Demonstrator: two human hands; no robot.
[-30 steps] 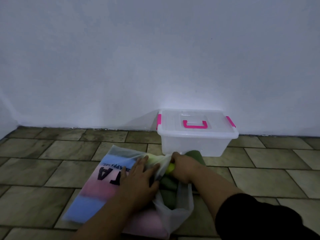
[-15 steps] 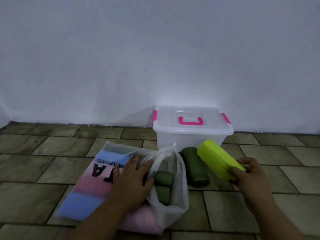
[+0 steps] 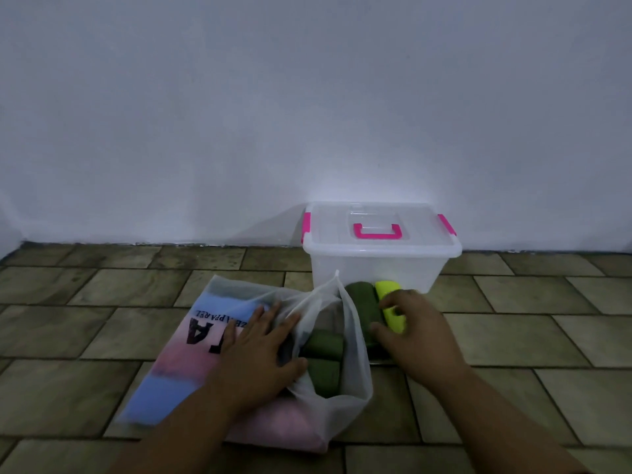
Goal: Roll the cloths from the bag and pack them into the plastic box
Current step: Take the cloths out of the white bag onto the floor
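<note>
Pressing the bag down with left hand, fingers spread; clasping lime-green cloth roll in right hand, fingers curled round it, beside dark green roll before the lidded plastic box.

Indoor rm, prob home: tiled floor, bare white wall
</note>
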